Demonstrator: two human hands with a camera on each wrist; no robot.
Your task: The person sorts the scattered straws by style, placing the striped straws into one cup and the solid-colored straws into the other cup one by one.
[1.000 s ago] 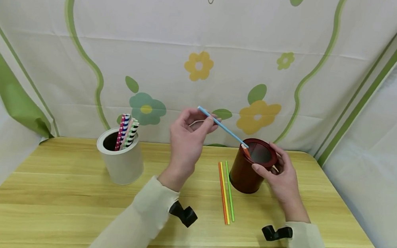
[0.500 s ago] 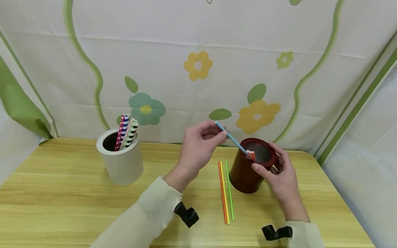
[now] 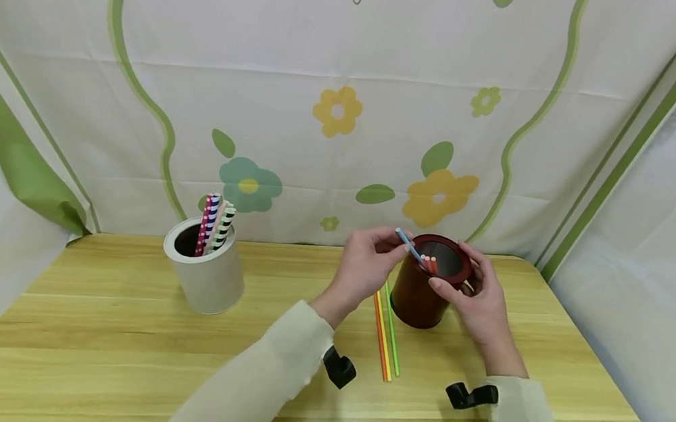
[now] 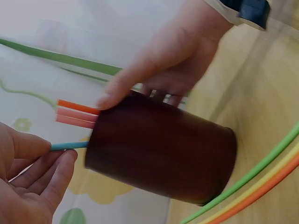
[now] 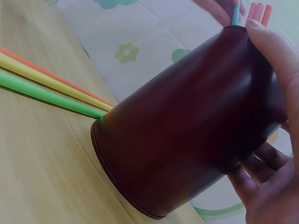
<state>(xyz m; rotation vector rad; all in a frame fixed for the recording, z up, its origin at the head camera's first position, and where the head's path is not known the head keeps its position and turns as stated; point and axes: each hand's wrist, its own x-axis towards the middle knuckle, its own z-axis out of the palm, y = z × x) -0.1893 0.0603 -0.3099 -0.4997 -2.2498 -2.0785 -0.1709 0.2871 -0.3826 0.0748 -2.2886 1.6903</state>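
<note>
My left hand [image 3: 369,265] pinches a light blue straw [image 4: 70,146] between thumb and fingers. The straw's lower part is inside a dark red-brown cup [image 3: 421,300], hidden by its wall. An orange straw [image 4: 77,106] and two pink straws [image 4: 74,120] stick up over the cup's rim. With thumb at the rim and fingers round the far side, my right hand [image 3: 482,303] grips the cup, which stands upright on the table. Left of the cup lie an orange straw [image 3: 380,337], a yellow straw [image 3: 385,338] and a green straw [image 3: 393,338], side by side.
At the left of the wooden table [image 3: 87,336] stands a white cup [image 3: 208,287] holding several patterned straws [image 3: 214,226]. A flower-printed cloth [image 3: 305,45] hangs behind the table's back edge. Black wrist cameras sit on both sleeves.
My left hand has moved right and down to the cup, and the blue straw has slid into it. The right hand has stayed on the cup.
</note>
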